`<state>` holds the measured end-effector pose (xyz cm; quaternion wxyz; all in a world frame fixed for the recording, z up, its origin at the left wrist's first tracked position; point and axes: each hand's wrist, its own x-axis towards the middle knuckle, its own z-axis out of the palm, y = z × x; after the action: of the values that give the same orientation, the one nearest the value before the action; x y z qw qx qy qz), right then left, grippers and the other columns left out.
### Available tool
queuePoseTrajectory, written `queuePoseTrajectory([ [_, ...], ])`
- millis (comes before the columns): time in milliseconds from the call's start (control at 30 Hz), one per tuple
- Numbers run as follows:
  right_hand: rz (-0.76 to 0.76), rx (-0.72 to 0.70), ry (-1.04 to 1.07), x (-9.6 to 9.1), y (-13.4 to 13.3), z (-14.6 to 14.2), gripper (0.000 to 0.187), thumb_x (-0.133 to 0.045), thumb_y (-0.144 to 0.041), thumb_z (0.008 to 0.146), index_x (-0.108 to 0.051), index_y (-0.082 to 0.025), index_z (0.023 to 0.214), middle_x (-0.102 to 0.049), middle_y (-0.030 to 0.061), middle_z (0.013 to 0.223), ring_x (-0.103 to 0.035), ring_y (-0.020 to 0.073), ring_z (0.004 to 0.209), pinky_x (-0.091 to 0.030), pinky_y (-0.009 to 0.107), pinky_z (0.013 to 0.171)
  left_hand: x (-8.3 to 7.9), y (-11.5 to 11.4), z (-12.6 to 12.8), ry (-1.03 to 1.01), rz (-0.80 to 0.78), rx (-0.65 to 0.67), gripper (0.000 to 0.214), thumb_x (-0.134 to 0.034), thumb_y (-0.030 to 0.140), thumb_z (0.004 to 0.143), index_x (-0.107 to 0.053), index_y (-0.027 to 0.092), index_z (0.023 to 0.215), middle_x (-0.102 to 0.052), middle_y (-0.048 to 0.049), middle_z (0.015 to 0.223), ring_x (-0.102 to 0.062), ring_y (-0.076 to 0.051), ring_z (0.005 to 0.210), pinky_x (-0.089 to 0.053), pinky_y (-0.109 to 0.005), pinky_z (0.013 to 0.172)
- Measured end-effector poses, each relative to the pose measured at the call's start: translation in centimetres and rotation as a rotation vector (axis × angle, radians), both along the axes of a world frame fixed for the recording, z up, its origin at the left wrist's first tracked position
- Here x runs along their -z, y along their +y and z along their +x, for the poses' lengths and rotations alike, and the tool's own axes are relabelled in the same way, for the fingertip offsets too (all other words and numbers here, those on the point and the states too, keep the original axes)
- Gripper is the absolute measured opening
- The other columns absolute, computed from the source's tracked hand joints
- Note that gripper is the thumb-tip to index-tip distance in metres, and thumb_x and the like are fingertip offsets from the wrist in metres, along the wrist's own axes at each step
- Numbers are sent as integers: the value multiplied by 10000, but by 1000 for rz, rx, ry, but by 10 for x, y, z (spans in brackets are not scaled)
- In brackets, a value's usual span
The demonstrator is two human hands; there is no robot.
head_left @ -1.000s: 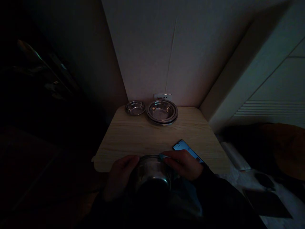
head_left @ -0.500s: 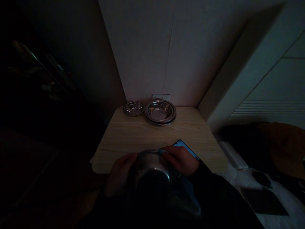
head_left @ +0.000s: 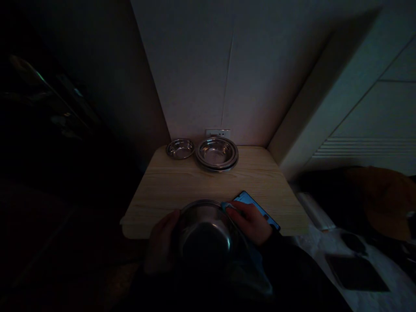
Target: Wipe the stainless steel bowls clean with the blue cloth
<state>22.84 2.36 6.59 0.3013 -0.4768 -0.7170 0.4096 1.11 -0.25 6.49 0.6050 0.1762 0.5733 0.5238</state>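
Observation:
In dim light I hold a steel bowl (head_left: 205,234) at the near edge of a small wooden table (head_left: 182,182). My left hand (head_left: 161,247) grips the bowl's left side with the fingers curled round it. My right hand (head_left: 251,222) presses a blue cloth (head_left: 227,206) against the bowl's right rim, fingers closed on the cloth. More of the cloth (head_left: 253,273) hangs below the bowl over my lap.
A phone (head_left: 256,208) with a lit screen lies on the table just behind my right hand. At the table's far edge stand a small steel bowl (head_left: 180,148) and a stack of larger steel bowls (head_left: 216,153), below a wall socket (head_left: 217,132). Dark bedding lies at right.
The bowl has tilted so more of its inside faces me, and my right hand with the cloth has slid a little along the rim. The view has shifted slightly.

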Motion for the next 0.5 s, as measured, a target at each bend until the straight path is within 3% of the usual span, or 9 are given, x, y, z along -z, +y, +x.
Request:
queuePoseTrajectory([
  [133, -2, 8, -12, 1, -4, 4, 343, -407, -402, 906, -633, -158, 820, -658, 20, 709, -599, 148, 665, -457, 240, 613, 5, -2, 2, 42, 27, -17, 343, -737, 452, 581, -664, 139, 703, -656, 0, 632, -585, -144, 612, -452, -262, 597],
  [333, 61, -22, -53, -6, -5, 16, 332, -422, -412, 894, -646, -168, 897, -642, 15, 669, -577, 144, 610, -442, 247, 569, -6, 0, -10, 433, 140, 317, 297, -653, 437, 675, -705, 174, 804, -721, -46, 833, -635, -215, 851, -468, -311, 803],
  [500, 56, -117, -109, -17, -7, 12, 327, -420, -392, 902, -656, -166, 892, -678, 42, 755, -603, 151, 663, -446, 250, 598, -25, 9, -4, 528, 261, 512, 314, -598, 411, 736, -711, 195, 934, -713, -54, 1002, -619, -216, 973, -444, -301, 878],
])
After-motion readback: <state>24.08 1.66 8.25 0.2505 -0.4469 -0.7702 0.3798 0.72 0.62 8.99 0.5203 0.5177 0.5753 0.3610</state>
